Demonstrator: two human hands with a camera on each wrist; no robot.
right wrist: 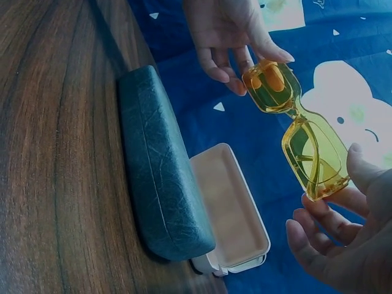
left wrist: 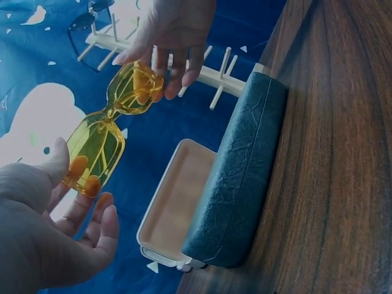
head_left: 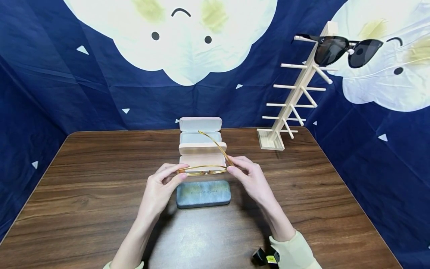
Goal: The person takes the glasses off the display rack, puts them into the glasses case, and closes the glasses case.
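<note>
A pair of glasses with a clear yellow frame and yellow lenses is held up between both hands, above a blue-green glasses case. My left hand pinches its left end between thumb and fingers. At the opposite end, my right hand pinches the corner by the hinge. One temple arm sticks out from the right end, angled toward the back left; the other lies folded along the lenses. The wrist views show the yellow lenses face on, with fingertips behind them.
Pale pink glasses cases stand open behind the blue-green one on the wooden table. A wooden peg rack rises at the back right, with dark sunglasses on its top. Navy cloth with white clouds hangs behind. A small black object shows near the right sleeve.
</note>
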